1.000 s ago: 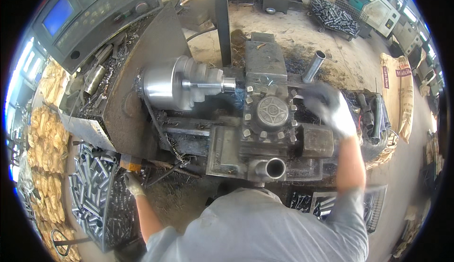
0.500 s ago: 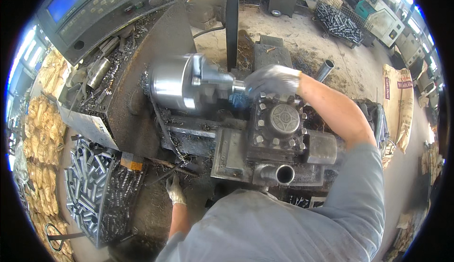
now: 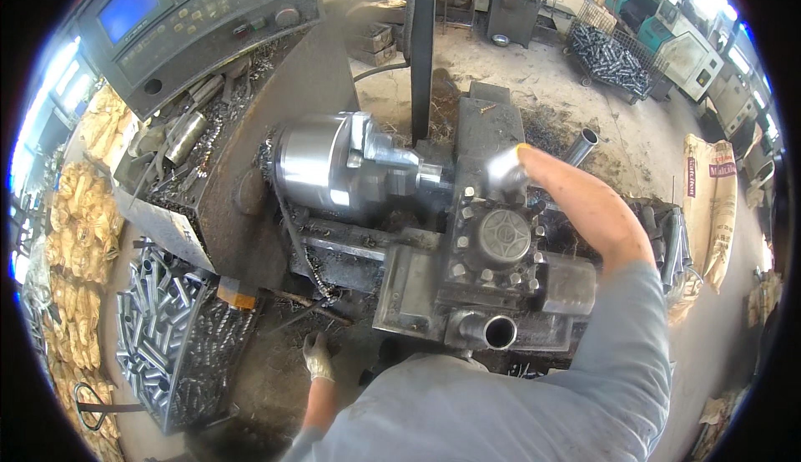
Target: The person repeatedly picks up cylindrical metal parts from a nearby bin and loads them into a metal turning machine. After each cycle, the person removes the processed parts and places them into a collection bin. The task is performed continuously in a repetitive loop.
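A steel lathe chuck (image 3: 315, 160) grips a short, shiny metal tube (image 3: 429, 175) that points right. My right hand (image 3: 506, 168), in a pale glove, is smeared by motion just beyond the tool post (image 3: 504, 235), right of the tube and apart from it. Its fingers cannot be made out. Low in front of the lathe bed hangs my gloved left hand (image 3: 318, 358), thumb and fingers apart, with nothing visible in it. A thin dark rod (image 3: 294, 320) lies near that hand. In the tool post's near side sits a hollow round holder (image 3: 499, 332).
A bin of cut metal tubes (image 3: 154, 328) stands at lower left, beside dark metal shavings (image 3: 209, 353). The control panel (image 3: 192, 28) overhangs at upper left. Another tube (image 3: 581, 146) slants up behind the tool post. A mesh cart of parts (image 3: 613, 57) stands far right.
My right hand has moved right, from the tube's end to beyond the tool post. A blue patch beside the tube is gone. The chuck looks less blurred. My left hand stays low.
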Demonstrator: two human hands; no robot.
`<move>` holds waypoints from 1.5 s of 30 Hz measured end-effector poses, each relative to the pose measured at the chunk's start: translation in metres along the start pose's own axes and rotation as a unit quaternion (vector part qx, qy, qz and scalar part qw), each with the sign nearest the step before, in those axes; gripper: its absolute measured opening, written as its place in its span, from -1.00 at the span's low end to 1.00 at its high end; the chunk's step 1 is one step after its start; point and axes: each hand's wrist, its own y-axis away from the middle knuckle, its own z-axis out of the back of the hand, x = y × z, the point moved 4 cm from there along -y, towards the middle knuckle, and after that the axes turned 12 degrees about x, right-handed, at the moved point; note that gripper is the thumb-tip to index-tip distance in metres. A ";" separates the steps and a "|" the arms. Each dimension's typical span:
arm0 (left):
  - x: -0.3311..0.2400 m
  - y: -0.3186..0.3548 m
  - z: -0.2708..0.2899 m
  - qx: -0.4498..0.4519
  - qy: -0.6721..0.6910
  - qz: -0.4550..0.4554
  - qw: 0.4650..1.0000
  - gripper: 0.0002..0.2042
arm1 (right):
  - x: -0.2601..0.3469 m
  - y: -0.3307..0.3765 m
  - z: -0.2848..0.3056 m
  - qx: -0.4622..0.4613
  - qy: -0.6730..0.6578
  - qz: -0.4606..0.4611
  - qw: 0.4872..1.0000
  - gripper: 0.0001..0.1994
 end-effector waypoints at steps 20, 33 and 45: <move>-0.335 0.000 -0.232 0.066 -0.497 -0.580 0.643 -0.29 | 0.156 -0.006 0.013 -0.041 0.112 0.126 0.985 -0.43; -0.376 -0.042 -0.269 0.031 -0.489 -0.645 0.587 -0.22 | 0.053 0.154 -0.043 -0.570 -0.069 0.084 0.814 -0.31; -0.236 0.101 -0.220 0.646 0.108 -0.137 0.743 -0.30 | 0.263 0.169 -0.293 -0.204 -0.445 0.314 0.813 -0.61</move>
